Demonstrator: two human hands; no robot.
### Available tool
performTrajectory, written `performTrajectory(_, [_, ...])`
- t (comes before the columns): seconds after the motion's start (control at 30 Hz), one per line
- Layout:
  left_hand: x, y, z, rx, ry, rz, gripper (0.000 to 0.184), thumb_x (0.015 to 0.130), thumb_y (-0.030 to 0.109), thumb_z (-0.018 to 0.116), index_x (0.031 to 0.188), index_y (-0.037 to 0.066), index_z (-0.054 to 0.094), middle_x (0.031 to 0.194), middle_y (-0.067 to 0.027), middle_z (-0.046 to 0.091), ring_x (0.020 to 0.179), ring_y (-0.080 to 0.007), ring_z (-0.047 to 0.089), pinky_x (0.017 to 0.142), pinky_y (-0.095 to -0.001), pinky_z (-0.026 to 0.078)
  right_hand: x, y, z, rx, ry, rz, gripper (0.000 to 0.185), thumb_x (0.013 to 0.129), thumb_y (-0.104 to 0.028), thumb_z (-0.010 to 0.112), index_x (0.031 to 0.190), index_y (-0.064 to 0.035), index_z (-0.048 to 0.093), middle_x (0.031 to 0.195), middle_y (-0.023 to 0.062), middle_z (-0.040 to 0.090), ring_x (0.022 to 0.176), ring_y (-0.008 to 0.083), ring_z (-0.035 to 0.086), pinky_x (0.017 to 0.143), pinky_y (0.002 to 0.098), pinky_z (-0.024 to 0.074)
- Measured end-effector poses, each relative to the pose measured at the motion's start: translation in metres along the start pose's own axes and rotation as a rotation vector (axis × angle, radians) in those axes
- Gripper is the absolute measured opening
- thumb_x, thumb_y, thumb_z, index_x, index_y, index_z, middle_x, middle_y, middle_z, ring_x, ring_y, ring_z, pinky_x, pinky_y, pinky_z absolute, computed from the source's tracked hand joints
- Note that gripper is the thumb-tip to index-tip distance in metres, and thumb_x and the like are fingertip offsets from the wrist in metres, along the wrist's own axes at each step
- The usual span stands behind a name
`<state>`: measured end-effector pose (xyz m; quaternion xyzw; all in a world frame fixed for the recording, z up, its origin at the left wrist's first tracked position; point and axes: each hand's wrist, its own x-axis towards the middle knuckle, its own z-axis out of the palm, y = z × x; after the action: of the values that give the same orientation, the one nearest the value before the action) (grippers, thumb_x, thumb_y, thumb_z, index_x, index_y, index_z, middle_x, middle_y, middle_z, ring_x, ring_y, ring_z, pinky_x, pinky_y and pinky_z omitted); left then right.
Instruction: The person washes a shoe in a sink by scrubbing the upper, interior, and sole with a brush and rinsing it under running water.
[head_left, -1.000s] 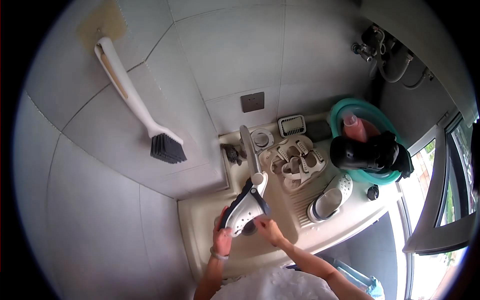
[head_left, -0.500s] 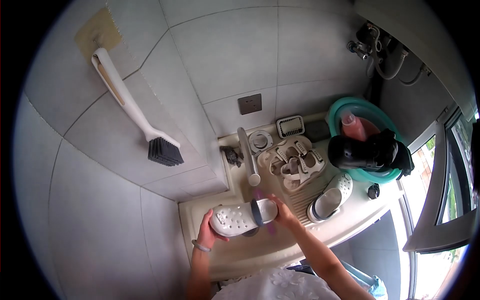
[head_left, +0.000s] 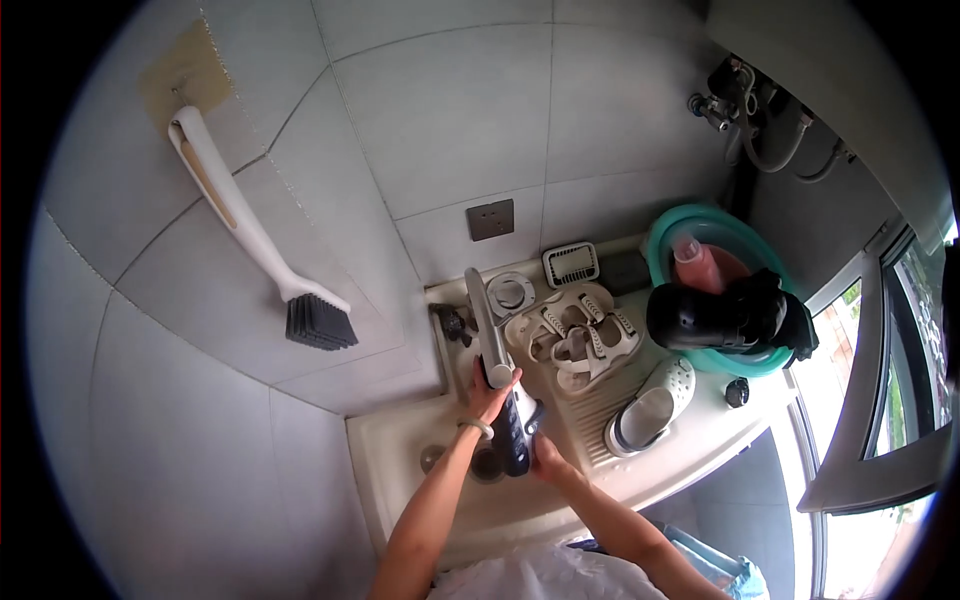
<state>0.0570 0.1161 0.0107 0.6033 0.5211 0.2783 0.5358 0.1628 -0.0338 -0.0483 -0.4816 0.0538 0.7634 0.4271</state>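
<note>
A white clog (head_left: 513,438) with a dark sole is tipped on its side under the faucet (head_left: 488,335), over the sink basin. My left hand (head_left: 486,398) grips its far end, close below the spout. At the near end my right hand (head_left: 548,460) has its fingers closed on the clog near the dark heel strap. Whether water runs from the spout I cannot tell. A second white clog (head_left: 655,405) lies to the right on the ribbed washboard, apart from both hands.
White sandals (head_left: 585,335) lie behind the washboard, near a soap dish (head_left: 570,264). At the right, a teal basin (head_left: 665,230) holds a pink bottle (head_left: 700,265) and black shoes (head_left: 690,315). A long-handled brush (head_left: 245,215) hangs on the left wall.
The clog has turned from lying flat, upper facing up, to standing on its side with the sole showing. Both hands have moved with it, the left one up beneath the faucet.
</note>
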Motion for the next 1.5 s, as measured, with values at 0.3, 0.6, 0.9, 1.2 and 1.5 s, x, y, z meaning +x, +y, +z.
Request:
performTrajectory(0.3, [-0.018, 0.008, 0.036, 0.425, 0.302, 0.097, 0.075, 0.092, 0.055, 0.044, 0.144, 0.003, 0.029, 0.143, -0.0293, 0.034, 0.131, -0.0447, 0.035, 0.108, -0.0469, 0.031, -0.056, -0.012, 0.07, 0.31, 0.036, -0.36, 0.062, 0.101, -0.053, 0.023, 0.134, -0.008, 0.049, 0.123, 0.0084, 0.062, 0.113, 0.024, 0.059, 0.098, 0.0368, 0.0467])
performTrajectory(0.6, [-0.06, -0.005, -0.012, -0.409, 0.015, -0.091, 0.066, 0.089, 0.033, 0.065, 0.142, 0.006, 0.036, 0.125, -0.0088, 0.055, 0.112, -0.0188, 0.052, 0.096, -0.0311, 0.042, -0.079, -0.086, 0.071, -0.965, 0.143, -0.131, 0.027, 0.085, -0.025, 0.057, 0.086, -0.0006, 0.07, 0.074, 0.0119, 0.068, 0.063, 0.0225, 0.07, 0.049, 0.0327, 0.0556])
performTrajectory(0.9, [-0.044, -0.002, -0.025, -0.837, 0.04, -0.195, 0.073, 0.089, 0.032, 0.065, 0.146, 0.007, 0.028, 0.131, -0.0125, 0.05, 0.113, -0.0216, 0.054, 0.092, -0.0335, 0.047, -0.061, -0.197, 0.143, -1.615, 0.128, -0.293, 0.028, 0.085, -0.022, 0.052, 0.071, -0.0066, 0.071, 0.064, 0.0084, 0.069, 0.057, 0.0173, 0.067, 0.052, 0.0314, 0.0541])
performTrajectory(1.2, [-0.049, -0.032, -0.019, -0.656, -0.068, -0.24, 0.066, 0.087, 0.033, 0.067, 0.139, 0.003, 0.04, 0.127, -0.0111, 0.055, 0.113, -0.0202, 0.053, 0.097, -0.0293, 0.041, 0.0, -0.209, 0.146, -1.588, 0.663, -0.876, 0.052, 0.089, -0.048, 0.05, 0.088, 0.0004, 0.068, 0.085, 0.0224, 0.069, 0.08, 0.0408, 0.067, 0.071, 0.0473, 0.054])
performTrajectory(1.5, [-0.065, -0.019, -0.026, -0.65, -0.086, -0.233, 0.065, 0.087, 0.034, 0.069, 0.139, 0.005, 0.041, 0.122, -0.0091, 0.058, 0.109, -0.0166, 0.054, 0.093, -0.028, 0.043, 0.013, -0.225, 0.127, -0.77, 0.083, -0.573, 0.049, 0.096, -0.041, 0.042, 0.062, -0.0066, 0.051, 0.049, 0.0022, 0.045, 0.036, 0.0117, 0.039, 0.032, 0.0276, 0.0264])
